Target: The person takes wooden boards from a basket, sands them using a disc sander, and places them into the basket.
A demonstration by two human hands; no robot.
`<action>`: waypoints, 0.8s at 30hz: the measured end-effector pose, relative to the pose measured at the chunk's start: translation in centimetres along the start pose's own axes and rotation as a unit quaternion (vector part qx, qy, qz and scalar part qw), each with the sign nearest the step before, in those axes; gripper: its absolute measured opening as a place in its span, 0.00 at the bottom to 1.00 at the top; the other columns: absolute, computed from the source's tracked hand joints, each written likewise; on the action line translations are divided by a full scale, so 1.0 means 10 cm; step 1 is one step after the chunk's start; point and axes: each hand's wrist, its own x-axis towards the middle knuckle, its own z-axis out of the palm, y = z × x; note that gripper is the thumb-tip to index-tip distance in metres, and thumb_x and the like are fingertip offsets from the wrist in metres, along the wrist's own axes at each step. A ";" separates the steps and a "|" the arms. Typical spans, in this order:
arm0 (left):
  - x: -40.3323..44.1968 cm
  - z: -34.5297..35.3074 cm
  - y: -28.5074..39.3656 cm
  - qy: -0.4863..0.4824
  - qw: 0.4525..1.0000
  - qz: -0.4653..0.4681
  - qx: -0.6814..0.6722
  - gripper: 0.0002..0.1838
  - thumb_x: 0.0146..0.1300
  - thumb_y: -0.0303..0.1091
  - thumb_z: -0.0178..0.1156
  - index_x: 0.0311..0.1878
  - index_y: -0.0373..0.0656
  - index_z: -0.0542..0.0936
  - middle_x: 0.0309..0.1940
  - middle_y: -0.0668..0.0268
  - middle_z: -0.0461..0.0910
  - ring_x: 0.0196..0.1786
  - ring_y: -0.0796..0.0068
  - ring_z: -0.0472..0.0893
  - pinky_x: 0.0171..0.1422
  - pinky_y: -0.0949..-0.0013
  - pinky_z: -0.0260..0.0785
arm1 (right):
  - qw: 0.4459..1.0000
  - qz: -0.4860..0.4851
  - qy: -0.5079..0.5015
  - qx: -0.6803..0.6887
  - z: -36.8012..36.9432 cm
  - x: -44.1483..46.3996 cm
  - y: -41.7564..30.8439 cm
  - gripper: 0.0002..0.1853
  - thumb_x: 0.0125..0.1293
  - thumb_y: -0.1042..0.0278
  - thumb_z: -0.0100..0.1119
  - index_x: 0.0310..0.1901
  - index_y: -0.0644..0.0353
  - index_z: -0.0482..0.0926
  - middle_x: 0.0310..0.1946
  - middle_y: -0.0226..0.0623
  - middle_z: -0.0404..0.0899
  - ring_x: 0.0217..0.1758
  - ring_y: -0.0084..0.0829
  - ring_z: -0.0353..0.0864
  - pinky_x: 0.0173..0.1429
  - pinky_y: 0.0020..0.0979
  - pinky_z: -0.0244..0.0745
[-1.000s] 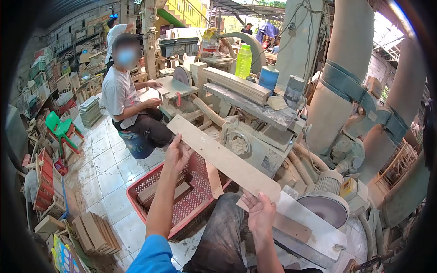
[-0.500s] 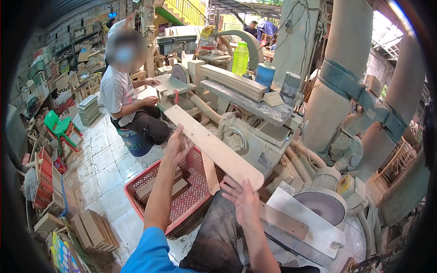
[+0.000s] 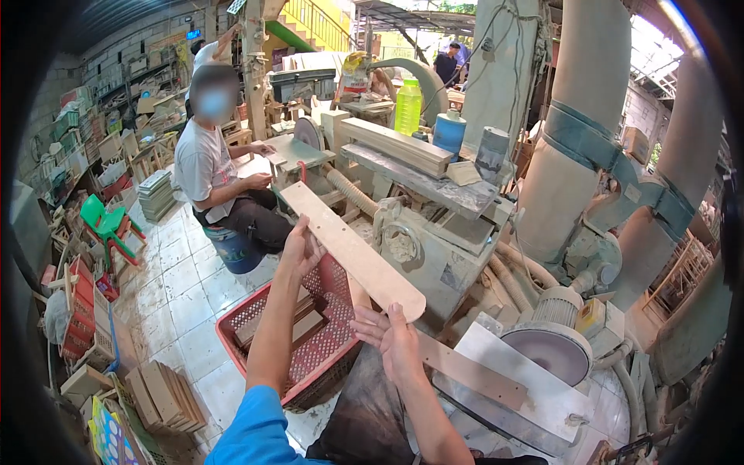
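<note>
A long wooden slat (image 3: pixel 356 252) with a rounded near end and small holes slants across the middle of the view. Gripping its left edge near the far end is my left hand (image 3: pixel 301 246). My right hand (image 3: pixel 391 337) holds the rounded near end, thumb against the edge and fingers beneath. Below the slat stands a red plastic crate (image 3: pixel 232 341) with several wood pieces (image 3: pixel 306 329) inside. A second holed slat (image 3: pixel 473 372) lies on the white plate (image 3: pixel 554 411) beside a sanding disc (image 3: pixel 546 353), right of my right hand.
A co-worker (image 3: pixel 209 167) sits on a blue drum (image 3: pixel 232 248) at another disc machine (image 3: pixel 308 133). Stacked planks (image 3: pixel 395 147) rest on the bench ahead. Large ducts (image 3: pixel 585 132) rise at right. Several boards (image 3: pixel 163 395) and a green chair (image 3: pixel 105 219) stand at left.
The slat's near end and my right hand have shifted left and slightly down. My left hand keeps its hold near the far end. The view has shifted slightly.
</note>
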 end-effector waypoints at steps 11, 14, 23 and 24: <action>-1.44 0.77 -1.20 -0.205 0.961 -0.152 -0.111 0.19 0.69 0.31 0.59 0.60 0.34 0.74 0.51 0.52 0.83 0.51 0.53 0.85 0.53 0.49 0.82 | 0.844 -0.287 0.350 -0.289 -1.43 -1.81 0.24 0.21 0.73 0.64 0.53 0.61 0.68 0.76 0.53 0.46 0.82 0.57 0.39 0.81 0.63 0.40 0.75; -2.18 1.33 -1.95 -0.298 0.923 -0.232 -0.073 0.20 0.71 0.30 0.58 0.64 0.37 0.74 0.61 0.48 0.78 0.59 0.49 0.81 0.60 0.51 0.77 | 0.856 -0.344 0.380 -0.063 -1.26 -2.28 -0.02 0.14 0.74 0.60 0.52 0.49 0.62 0.78 0.43 0.40 0.82 0.47 0.38 0.81 0.56 0.43 0.78; -3.56 1.93 -2.70 -0.668 0.634 -0.025 0.389 0.34 0.61 0.41 0.68 0.70 0.43 0.71 0.73 0.43 0.64 0.71 0.45 0.69 0.71 0.56 0.66 | 0.755 -0.370 0.445 0.307 -1.24 -4.07 0.04 0.20 0.76 0.61 0.52 0.63 0.65 0.72 0.56 0.45 0.80 0.54 0.42 0.83 0.62 0.48 0.78; -3.52 1.85 -2.68 -0.729 0.559 -0.028 0.394 0.33 0.61 0.42 0.68 0.69 0.44 0.73 0.72 0.43 0.64 0.70 0.45 0.70 0.71 0.56 0.67 | 0.756 -0.379 0.422 0.327 -1.44 -4.54 0.17 0.20 0.75 0.61 0.53 0.61 0.66 0.73 0.52 0.45 0.81 0.51 0.42 0.84 0.59 0.48 0.79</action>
